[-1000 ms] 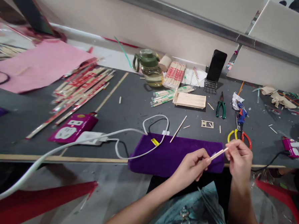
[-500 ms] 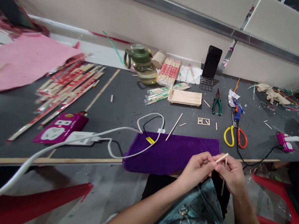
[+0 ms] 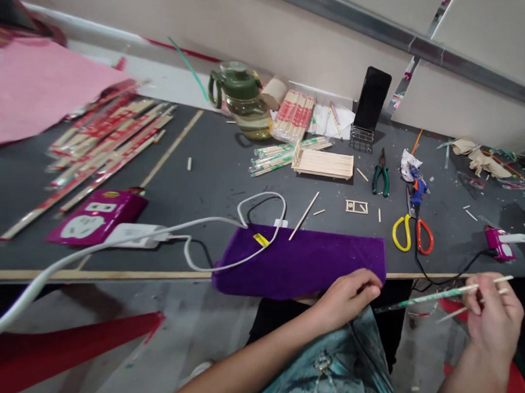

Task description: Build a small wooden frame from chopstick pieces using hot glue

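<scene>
My right hand point(image 3: 496, 311) is off the table's front edge at the right, closed around thin wooden chopsticks point(image 3: 440, 295). A clear wrapper with green print covers part of them, and bare wood sticks out past my fingers. My left hand point(image 3: 349, 292) is over the front corner of a purple cloth point(image 3: 303, 263), its fingers curled towards the thumb. Whether something small sits in that pinch I cannot make out. On the table behind lie a small wooden stick frame point(image 3: 356, 207), a loose stick point(image 3: 303, 216) and a little bench-like stick model point(image 3: 323, 164).
Scissors point(image 3: 402, 233), green-handled pliers point(image 3: 381, 178) and a blue glue gun point(image 3: 417, 187) lie at the right. A phone point(image 3: 372, 99) stands behind. A jug point(image 3: 245, 102) and wrapped chopstick bundles point(image 3: 111, 147) are further left. A white cable point(image 3: 217, 224) crosses the cloth.
My hands have come apart. The right one has moved far right with the sticks, and a green-printed wrapper now shows there. My left hand stays near the cloth's corner; the view has shifted slightly.
</scene>
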